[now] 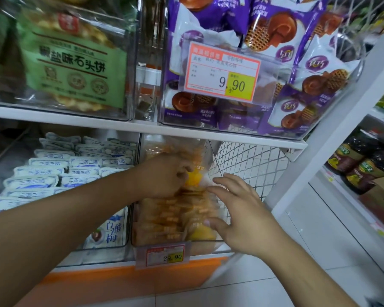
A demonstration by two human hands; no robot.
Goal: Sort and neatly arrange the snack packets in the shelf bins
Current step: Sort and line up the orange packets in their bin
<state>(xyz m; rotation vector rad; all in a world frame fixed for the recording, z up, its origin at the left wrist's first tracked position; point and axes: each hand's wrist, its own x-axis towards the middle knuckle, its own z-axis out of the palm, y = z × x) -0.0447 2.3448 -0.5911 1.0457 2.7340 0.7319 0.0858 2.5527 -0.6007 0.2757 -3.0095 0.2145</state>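
Lower white shelf (pixel 208 135), tiled floor: your left hand (pixel 164 176) pinched orange snack packets (pixel 164 220) in the clear bin (pixel 175 243); right hand (pixel 242 216) spread.

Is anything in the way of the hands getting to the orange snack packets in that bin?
Nothing visible blocks them. The left hand is already among the orange snack packets in the clear bin, and the right hand touches them with spread fingers. The bin's top is open under the white shelf.
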